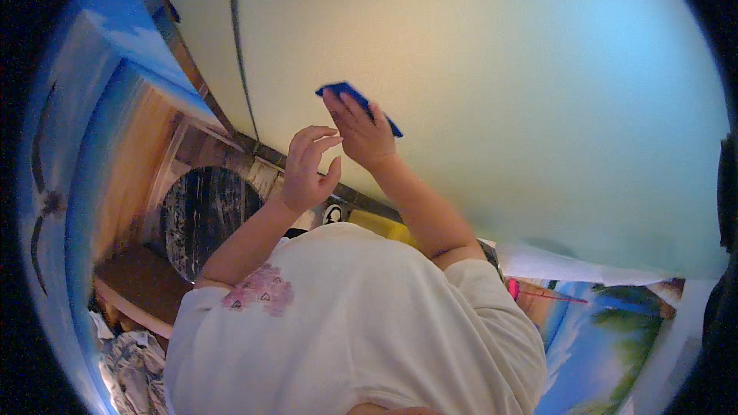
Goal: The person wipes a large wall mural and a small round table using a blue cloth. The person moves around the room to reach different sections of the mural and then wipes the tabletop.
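Observation:
My right hand (364, 135) lies with its fingers spread over a folded dark blue cloth (369, 105), which rests against a large pale, smooth panel (490, 98). The cloth shows beyond the fingertips and along the hand's right side. Just left of it my left hand (311, 167) is raised with bent fingers apart and holds nothing. Its fingertips are close to the right hand; whether they touch it is not clear. A dark vertical seam (237, 40) runs down the panel at the left.
A round black, streaked table top (207, 219) stands at the lower left, beside a brown curved bench or counter (138, 285). Something yellow (383, 227) lies at the panel's foot, near a black-and-white shoe (332, 214). Crumpled patterned fabric (135, 366) is at the bottom left. Painted walls flank both sides.

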Available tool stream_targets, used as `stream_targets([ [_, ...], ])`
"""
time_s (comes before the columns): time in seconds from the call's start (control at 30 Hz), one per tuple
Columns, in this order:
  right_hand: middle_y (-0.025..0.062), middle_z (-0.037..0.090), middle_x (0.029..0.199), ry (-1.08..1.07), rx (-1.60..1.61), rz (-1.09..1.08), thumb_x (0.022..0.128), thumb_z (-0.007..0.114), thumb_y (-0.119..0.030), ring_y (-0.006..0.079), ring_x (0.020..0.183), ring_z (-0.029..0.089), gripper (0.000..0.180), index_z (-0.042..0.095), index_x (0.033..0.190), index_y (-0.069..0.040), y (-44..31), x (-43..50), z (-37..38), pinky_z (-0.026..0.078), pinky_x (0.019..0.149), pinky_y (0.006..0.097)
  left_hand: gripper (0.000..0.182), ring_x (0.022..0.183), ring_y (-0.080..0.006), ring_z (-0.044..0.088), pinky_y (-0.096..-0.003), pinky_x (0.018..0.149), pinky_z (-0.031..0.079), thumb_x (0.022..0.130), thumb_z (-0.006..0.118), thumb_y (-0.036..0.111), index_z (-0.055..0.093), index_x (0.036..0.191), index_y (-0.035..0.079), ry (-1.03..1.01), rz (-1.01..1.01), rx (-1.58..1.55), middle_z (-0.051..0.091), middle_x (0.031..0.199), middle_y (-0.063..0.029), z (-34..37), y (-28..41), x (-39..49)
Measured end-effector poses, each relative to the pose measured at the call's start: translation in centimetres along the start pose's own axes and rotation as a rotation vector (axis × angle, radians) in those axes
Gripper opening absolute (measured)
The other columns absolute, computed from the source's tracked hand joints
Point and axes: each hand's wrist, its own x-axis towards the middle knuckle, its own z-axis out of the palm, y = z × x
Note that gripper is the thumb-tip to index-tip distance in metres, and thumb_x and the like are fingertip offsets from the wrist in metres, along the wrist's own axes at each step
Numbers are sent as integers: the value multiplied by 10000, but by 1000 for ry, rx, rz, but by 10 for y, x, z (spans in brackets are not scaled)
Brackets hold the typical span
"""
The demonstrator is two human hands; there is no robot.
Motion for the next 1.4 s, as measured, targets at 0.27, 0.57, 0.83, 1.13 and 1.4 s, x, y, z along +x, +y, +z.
stream_targets([
  [0.27,-95,361,1533,-122,-42,-45,842,492,-188,115,1408,302,567,498,1408,-219,-17,-24,21,95,1143,518,382,1093,-347,532,-442,958,413,788,646,65,568,1161,49,25,-99,24,569,1157,-148,-17,-34,-15],
  [0.57,6,432,1493,140,46,103,769,579,-247,233,1356,385,573,569,1331,-138,22,124,-51,266,994,592,438,1189,-359,479,-435,1025,372,826,619,70,506,1244,1,200,-120,-95,514,1264,-192,-13,-35,0],
  [0.83,49,389,1520,-241,125,-330,894,476,-220,181,1453,249,509,507,1383,-82,-66,4,59,126,1184,422,462,1225,-396,455,-449,1062,343,869,571,79,441,1298,-33,202,-160,-111,470,1311,-251,-20,-53,4],
  [1.13,38,446,1486,68,294,96,839,547,-212,223,1416,330,600,432,1417,-96,-11,114,-33,89,1137,527,483,1306,-409,402,-454,1082,334,888,549,94,422,1337,-30,110,-226,-171,431,1388,-246,-25,-52,7],
  [1.4,94,418,1501,-40,786,239,912,468,-274,329,1421,318,609,354,1474,-68,-1,92,-30,101,1151,559,474,1345,-465,360,-478,1102,306,955,465,207,419,1378,-3,152,36,-392,357,1453,-305,-13,-56,54],
])
